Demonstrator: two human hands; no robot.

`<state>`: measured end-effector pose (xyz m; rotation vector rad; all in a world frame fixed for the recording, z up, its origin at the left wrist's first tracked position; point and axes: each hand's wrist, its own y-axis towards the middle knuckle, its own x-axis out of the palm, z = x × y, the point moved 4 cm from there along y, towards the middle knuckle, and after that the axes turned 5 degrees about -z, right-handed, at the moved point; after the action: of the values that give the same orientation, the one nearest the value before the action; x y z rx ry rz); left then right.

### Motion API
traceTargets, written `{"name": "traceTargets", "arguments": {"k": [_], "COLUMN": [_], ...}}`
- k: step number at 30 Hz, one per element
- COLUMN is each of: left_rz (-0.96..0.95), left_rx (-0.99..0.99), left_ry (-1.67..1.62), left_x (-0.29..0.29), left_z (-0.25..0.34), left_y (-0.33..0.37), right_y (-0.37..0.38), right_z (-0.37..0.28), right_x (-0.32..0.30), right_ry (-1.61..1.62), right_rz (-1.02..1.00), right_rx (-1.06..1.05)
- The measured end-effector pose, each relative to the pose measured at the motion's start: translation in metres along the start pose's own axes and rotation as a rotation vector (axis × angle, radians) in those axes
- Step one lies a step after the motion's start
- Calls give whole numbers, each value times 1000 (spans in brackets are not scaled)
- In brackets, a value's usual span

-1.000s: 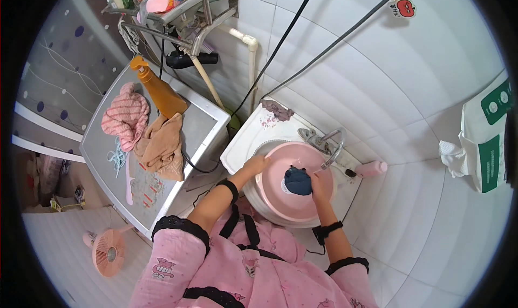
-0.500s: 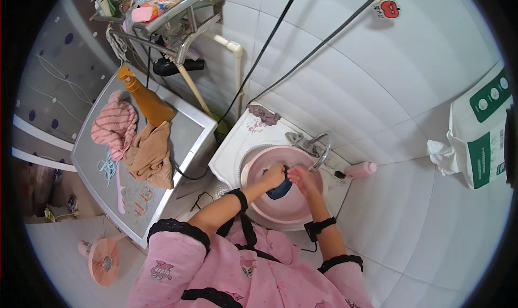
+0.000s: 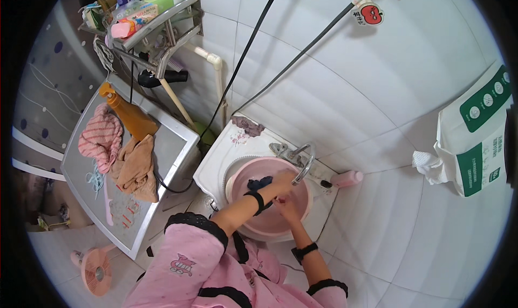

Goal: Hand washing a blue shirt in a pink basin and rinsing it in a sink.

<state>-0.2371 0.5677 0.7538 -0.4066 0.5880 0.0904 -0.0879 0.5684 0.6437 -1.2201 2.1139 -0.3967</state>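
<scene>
Cloth (image 3: 260, 183), dark blue, lies in the pink basin (image 3: 258, 168), maybe being washed; from afar, I can't tell if my left hand (image 3: 284, 182) or right hand (image 3: 286, 204) grips it; next calls for a good hold

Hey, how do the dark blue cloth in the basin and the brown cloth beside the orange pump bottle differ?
The dark blue cloth is in the pink basin; the brown cloth lies on the gray top. The left forearm crosses over the blue cloth, while no hand touches the brown one. Both look crumpled.
</scene>
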Motion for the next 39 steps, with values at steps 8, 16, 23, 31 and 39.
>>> {"name": "traceTargets", "arguments": {"k": [8, 16, 23, 31, 39], "left_rz": [-54, -133, 196, -268, -213], "left_rx": [-290, -225, -106, 434, 248], "left_ry": [-68, -62, 59, -169, 330], "left_x": [37, 42, 7, 17, 1], "left_z": [-162, -148, -101, -98, -99], "left_y": [-28, -40, -60, -61, -56], "right_y": [19, 19, -11, -37, -60], "right_z": [-88, -65, -135, -158, -149], "right_x": [32, 3, 21, -6, -68], "right_ry": [-665, -351, -536, 151, -276], "right_rz": [184, 296, 232, 88, 327], "right_rx": [38, -68, -430, -304, -430]}}
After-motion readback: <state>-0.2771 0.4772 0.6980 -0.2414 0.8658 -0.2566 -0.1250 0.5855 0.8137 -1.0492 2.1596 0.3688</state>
